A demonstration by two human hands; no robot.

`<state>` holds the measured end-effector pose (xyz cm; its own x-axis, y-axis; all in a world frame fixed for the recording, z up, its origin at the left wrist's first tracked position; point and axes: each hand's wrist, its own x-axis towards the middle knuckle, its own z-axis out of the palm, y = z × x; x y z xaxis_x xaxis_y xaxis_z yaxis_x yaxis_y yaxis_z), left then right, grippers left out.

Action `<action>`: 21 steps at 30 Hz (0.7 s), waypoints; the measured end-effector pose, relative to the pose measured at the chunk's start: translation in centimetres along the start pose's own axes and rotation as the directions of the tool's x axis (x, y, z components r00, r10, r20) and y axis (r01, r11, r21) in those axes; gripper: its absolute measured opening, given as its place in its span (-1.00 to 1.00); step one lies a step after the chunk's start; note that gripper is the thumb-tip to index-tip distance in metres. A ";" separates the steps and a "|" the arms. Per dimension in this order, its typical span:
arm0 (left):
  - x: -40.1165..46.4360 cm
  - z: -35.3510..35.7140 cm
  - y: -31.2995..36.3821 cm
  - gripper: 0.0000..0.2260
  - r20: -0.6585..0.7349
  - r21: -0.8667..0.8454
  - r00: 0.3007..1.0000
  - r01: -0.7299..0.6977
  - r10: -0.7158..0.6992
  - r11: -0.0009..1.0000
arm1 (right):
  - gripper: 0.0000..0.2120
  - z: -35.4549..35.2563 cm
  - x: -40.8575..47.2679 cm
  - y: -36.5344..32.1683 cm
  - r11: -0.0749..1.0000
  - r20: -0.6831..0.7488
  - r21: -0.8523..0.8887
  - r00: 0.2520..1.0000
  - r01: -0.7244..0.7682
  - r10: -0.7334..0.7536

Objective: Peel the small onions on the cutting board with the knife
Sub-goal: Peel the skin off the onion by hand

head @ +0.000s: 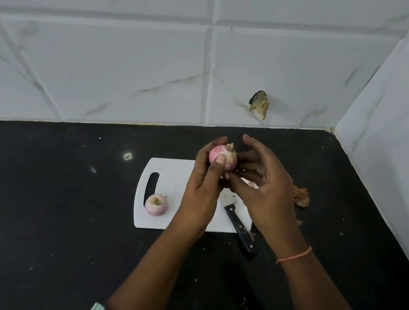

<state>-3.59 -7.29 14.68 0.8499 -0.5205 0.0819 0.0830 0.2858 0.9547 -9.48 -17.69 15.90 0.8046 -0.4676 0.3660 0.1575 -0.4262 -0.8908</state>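
Note:
My left hand (pixel 202 182) holds a small pale pink onion (pixel 225 155) up above the white cutting board (pixel 167 175), thumb pressed on its front. My right hand (pixel 260 186) is beside it, its fingertips touching the onion's right side, the upper fingers spread. A second peeled pink onion (pixel 156 204) rests on the board's left end near the handle slot. The knife (pixel 240 226), with a black riveted handle, lies on the board's right part, its blade partly hidden under my hands and its handle sticking out over the front edge.
The board lies on a black stone counter (pixel 38 207) speckled with small scraps. Onion skins (pixel 302 196) are piled on the counter to the right of the board. White tiled walls meet in a corner at the back right; one tile has a chipped hole (pixel 259 104).

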 end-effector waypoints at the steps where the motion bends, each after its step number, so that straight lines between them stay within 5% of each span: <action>1: 0.0 0.1 -0.2 -0.75 -0.019 0.000 1.000 0.001 -0.001 1.000 | -0.41 0.1 0.0 0.1 1.000 0.010 -0.016 1.000 0.013 -0.013; 6: 0.1 0.3 -0.6 -0.75 -0.118 -0.034 0.993 0.016 -0.020 0.999 | -0.59 0.6 -0.1 0.1 0.998 0.073 -0.047 0.997 0.032 -0.029; 14: -0.2 -0.3 -0.8 -0.80 -0.005 0.123 0.999 -0.050 0.051 0.991 | -0.95 0.2 0.5 -0.4 0.998 -0.014 0.009 0.998 -0.069 0.069; 21: 0.4 -1.2 -0.2 -0.92 0.041 0.185 0.999 -0.024 0.017 0.982 | -0.98 -0.6 0.8 -1.0 0.981 0.176 -0.191 0.983 -0.025 0.059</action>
<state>-2.70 -6.61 14.14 0.8294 -0.5478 0.1092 -0.0352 0.1438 0.9890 -9.32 -18.09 17.20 0.9005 -0.3486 0.2599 0.0252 -0.5548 -0.8316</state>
